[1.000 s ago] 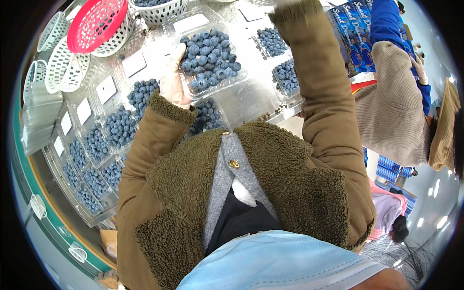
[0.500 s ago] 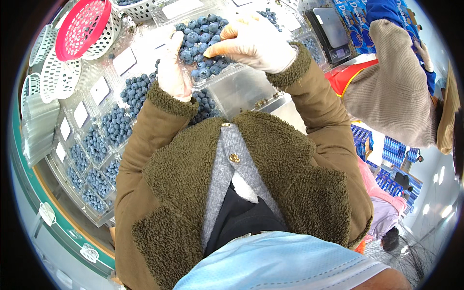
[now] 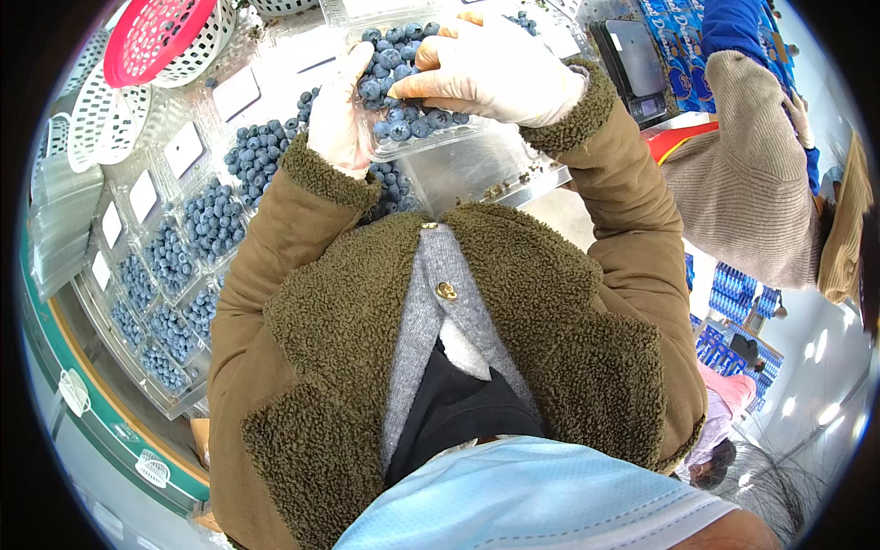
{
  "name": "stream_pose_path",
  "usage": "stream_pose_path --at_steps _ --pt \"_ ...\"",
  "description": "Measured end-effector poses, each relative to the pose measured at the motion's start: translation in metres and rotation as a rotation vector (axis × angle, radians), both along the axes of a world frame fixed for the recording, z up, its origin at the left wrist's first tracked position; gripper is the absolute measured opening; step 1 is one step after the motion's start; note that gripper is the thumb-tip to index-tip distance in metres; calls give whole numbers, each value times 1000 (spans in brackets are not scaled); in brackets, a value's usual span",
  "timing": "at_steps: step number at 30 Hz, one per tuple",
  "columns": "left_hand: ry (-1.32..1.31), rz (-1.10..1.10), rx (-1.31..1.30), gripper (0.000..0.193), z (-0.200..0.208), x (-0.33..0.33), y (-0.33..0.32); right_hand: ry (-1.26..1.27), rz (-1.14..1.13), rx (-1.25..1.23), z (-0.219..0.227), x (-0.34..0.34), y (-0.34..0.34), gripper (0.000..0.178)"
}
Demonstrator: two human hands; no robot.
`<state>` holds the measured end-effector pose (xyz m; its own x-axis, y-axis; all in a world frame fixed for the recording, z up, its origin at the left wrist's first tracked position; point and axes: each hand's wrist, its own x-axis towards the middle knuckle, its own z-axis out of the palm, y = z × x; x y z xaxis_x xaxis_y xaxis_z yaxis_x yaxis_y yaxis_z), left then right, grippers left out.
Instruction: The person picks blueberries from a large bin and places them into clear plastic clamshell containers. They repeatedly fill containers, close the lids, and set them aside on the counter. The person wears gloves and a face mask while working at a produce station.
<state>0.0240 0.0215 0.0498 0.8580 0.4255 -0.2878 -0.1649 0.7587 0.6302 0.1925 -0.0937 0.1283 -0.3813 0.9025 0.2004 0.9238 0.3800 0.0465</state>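
Blueberries [image 3: 390, 60] are sitting in a clear tub [image 3: 408, 147]. The left hand [image 3: 341, 119] is gripping its side; the right hand [image 3: 495, 75] is covering some, grip unclear.

At the upper left, a red basket [image 3: 158, 37] with round holes leans over a white basket [image 3: 209, 44], another slotted basket [image 3: 110, 124] sits just below them, and a stack of clear plastic [image 3: 66, 211] stands near the rim of the view. To the upper right, a dark scale [image 3: 634, 64] with a pale plate lies beside blue printed packages [image 3: 676, 55], near a co-worker [image 3: 756, 174] in a ribbed beige top with blue sleeves. Farther off at the lower right are more blue packages [image 3: 733, 295] and a person in pink [image 3: 727, 399].
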Motion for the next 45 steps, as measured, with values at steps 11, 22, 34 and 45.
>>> stream_pose_path --at_steps 11,22,34,45 --pt "-133 41 -209 36 -15 10 6 353 -85 -51 -17 9 0 28" --pt "-267 -15 -281 37 -11 7 17 1459 -392 240 -68 80 -19 19" --pt "-191 73 -331 32 -35 3 20 1536 -634 398 -52 230 109 66" --pt "-253 -7 -205 39 -22 13 10 506 -276 99 -24 29 -11 31"
